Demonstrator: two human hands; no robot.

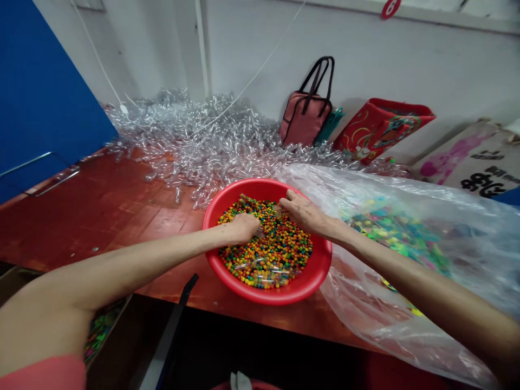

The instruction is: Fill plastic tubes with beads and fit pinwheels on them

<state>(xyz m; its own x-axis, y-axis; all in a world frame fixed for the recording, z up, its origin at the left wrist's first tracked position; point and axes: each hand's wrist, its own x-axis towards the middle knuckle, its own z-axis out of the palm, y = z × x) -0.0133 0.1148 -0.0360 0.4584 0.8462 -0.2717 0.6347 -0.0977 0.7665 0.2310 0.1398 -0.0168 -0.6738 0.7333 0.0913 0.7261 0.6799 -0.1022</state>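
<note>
A red basin [268, 297] holds a mass of small multicoloured beads [284, 244]. Over the left part of the beads, my left hand [244, 227] is closed round a clear plastic piece, only partly visible. My right hand [300, 212] reaches over the basin's upper right side, fingers curled at the beads; a clear piece shows by its fingertips, but the grip is hard to make out. Clear tubes [270, 271] lie on the beads near the front of the basin.
Many clear plastic tubes [227, 135] are heaped along the wall. A pink bag [304, 116] and a red bag [377, 130] stand behind. Right of the basin lies a translucent plastic bag [479, 238] with colourful pieces. An open box [109, 336] sits below the table's front edge.
</note>
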